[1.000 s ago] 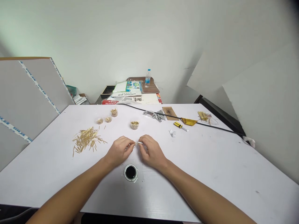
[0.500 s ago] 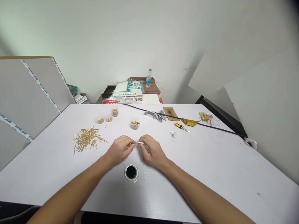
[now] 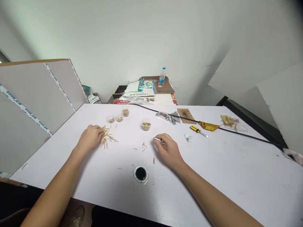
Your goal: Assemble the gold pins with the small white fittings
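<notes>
My left hand [image 3: 91, 137] is down at a pile of thin gold-coloured pins [image 3: 107, 135] on the left of the table. Its fingers are bent together at the pile's near side, and whatever is between the tips is hidden. A slim silvery-white stick-like tool [image 3: 157, 139] is pinched in my right hand [image 3: 168, 149], which rests right of centre. Left of that hand lie a few loose gold pins [image 3: 144, 145] and another short pin [image 3: 153, 160]. Nearer me stands a small round pot of black liquid [image 3: 141, 173].
A clear cup of gold pieces [image 3: 146, 126] stands mid-table, with small cups [image 3: 125, 112] behind the pile. Right of it lie a yellow-black screwdriver [image 3: 199, 130], a brown card [image 3: 186, 115] and a black cable [image 3: 248, 135]. A grey panel [image 3: 28, 116] borders the left side.
My left hand has moved from the middle, beside my right hand, leftward to the pin pile. My right hand keeps the tool. The view has shifted, and loose pins now show mid-table.
</notes>
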Demonstrator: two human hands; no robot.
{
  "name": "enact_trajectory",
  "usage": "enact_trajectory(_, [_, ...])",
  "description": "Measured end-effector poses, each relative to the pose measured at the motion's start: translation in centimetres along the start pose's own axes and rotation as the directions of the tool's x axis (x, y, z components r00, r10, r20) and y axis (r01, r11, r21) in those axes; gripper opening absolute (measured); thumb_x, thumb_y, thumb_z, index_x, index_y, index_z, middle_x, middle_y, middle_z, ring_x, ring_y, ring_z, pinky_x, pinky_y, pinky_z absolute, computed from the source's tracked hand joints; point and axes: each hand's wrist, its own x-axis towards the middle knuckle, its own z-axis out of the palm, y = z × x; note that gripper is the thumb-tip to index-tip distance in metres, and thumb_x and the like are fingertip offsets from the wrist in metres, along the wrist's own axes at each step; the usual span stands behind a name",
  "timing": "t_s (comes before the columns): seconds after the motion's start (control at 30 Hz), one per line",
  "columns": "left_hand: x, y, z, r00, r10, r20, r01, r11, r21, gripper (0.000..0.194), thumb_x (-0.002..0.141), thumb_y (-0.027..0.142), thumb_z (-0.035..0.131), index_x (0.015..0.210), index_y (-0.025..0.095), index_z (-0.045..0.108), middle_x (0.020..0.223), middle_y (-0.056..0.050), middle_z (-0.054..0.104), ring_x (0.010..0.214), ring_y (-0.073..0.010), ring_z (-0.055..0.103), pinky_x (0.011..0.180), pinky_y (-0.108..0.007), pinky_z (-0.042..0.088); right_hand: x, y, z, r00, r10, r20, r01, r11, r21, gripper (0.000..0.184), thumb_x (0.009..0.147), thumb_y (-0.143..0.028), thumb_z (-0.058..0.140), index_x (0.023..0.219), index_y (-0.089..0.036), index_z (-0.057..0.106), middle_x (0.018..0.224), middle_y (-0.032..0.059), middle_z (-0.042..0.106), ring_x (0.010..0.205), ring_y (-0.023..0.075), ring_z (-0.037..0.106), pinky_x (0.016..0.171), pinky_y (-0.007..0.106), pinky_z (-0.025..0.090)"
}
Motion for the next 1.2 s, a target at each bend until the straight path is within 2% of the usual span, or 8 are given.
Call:
enact_trajectory(0.1, [-0.9,-0.9,0.7,0.999,0.011,0.041,-0.016,0.993,0.119,0.034,0.090,0.030,0.046,0.085,0.026,0.080,0.101,-0.009,0.076,0.088,-0.0309,0.060,0.074,-0.041,0.047,0.1,0.0,0.0,1.000,0.003,-0.016,-0.003,1.000,0.005,0.015,0.094,-0.033,0.057,0.090,-0.022,0.065,0.093,0.0077,0.069,0.088,0.0242,0.062,0.076,0.039,0.049])
enact_trajectory(0.27, [-0.5,0.0,0.4,0.999,-0.007,0.043,0.003,0.997,0.076,0.034,0.091,0.033,0.047,0.090,0.024,0.080,0.105,-0.011,0.075,0.089,-0.0325,0.061,0.076,-0.044,0.048,0.5,0.4,-0.5,0.996,0.051,-0.078,-0.050,0.998,0.024,0.015,0.093,-0.034,0.058,0.091,-0.022,0.066,0.093,0.0073,0.069,0.086,0.0235,0.062,0.076,0.038,0.049])
enact_trajectory(0.4, [0.2,4.1,0.1,0.992,0.094,0.083,-0.082,0.987,-0.139,0.030,0.092,0.036,0.053,0.105,0.023,0.077,0.110,-0.009,0.074,0.101,-0.0313,0.063,0.089,-0.043,0.048,0.7,0.5,-0.4,0.987,0.133,-0.091,-0.128,0.990,0.062,0.018,0.091,-0.037,0.060,0.089,-0.021,0.068,0.091,0.0065,0.069,0.082,0.0219,0.060,0.073,0.036,0.048])
enact_trajectory(0.53, [0.4,9.9,1.4,0.912,0.357,0.201,-0.263,0.886,-0.381,0.020,0.089,0.029,0.062,0.101,0.024,0.077,0.100,-0.007,0.074,0.095,-0.0258,0.066,0.087,-0.037,0.049,1.0,0.5,-1.0,0.979,0.165,-0.118,-0.154,0.983,0.101,0.020,0.090,-0.038,0.060,0.088,-0.020,0.069,0.092,0.0064,0.069,0.083,0.0213,0.060,0.075,0.036,0.047])
enact_trajectory(0.67, [0.7,14.1,3.3,0.864,0.452,0.222,-0.335,0.845,-0.417,0.014,0.085,0.018,0.064,0.085,0.023,0.077,0.085,-0.006,0.072,0.083,-0.0234,0.066,0.078,-0.034,0.049,1.8,0.9,-2.5,0.969,0.183,-0.167,-0.175,0.982,0.067,0.021,0.088,-0.039,0.061,0.088,-0.020,0.069,0.091,0.0060,0.069,0.081,0.0210,0.058,0.075,0.036,0.046])
enact_trajectory(0.87, [1.1,19.4,6.6,0.807,0.552,0.213,-0.432,0.795,-0.425,0.016,0.093,0.020,0.062,0.098,0.018,0.077,0.092,-0.007,0.072,0.092,-0.0233,0.067,0.086,-0.035,0.050,2.3,1.8,-3.3,0.945,0.235,-0.227,-0.224,0.972,0.075,0.024,0.085,-0.041,0.061,0.086,-0.019,0.068,0.088,0.0057,0.068,0.075,0.0195,0.055,0.072,0.035,0.045])
enact_trajectory(1.07, [1.2,21.9,9.1,0.776,0.566,0.279,-0.510,0.823,-0.252,0.024,0.099,0.018,0.052,0.088,0.015,0.072,0.089,-0.008,0.067,0.090,-0.0227,0.064,0.084,-0.034,0.051,2.2,1.4,-3.1,0.955,0.187,-0.229,-0.179,0.982,0.056,0.020,0.086,-0.038,0.060,0.084,-0.019,0.067,0.087,0.0053,0.068,0.077,0.0195,0.056,0.072,0.033,0.045])
enact_trajectory(1.2, [0.9,21.7,8.2,0.823,0.510,0.249,-0.465,0.858,-0.221,0.017,0.097,0.015,0.051,0.091,0.012,0.067,0.094,-0.012,0.068,0.092,-0.0252,0.064,0.081,-0.037,0.051,2.1,1.0,-3.0,0.967,0.148,-0.206,-0.134,0.988,0.080,0.018,0.087,-0.036,0.060,0.084,-0.020,0.067,0.086,0.0049,0.067,0.079,0.0196,0.057,0.075,0.034,0.046])
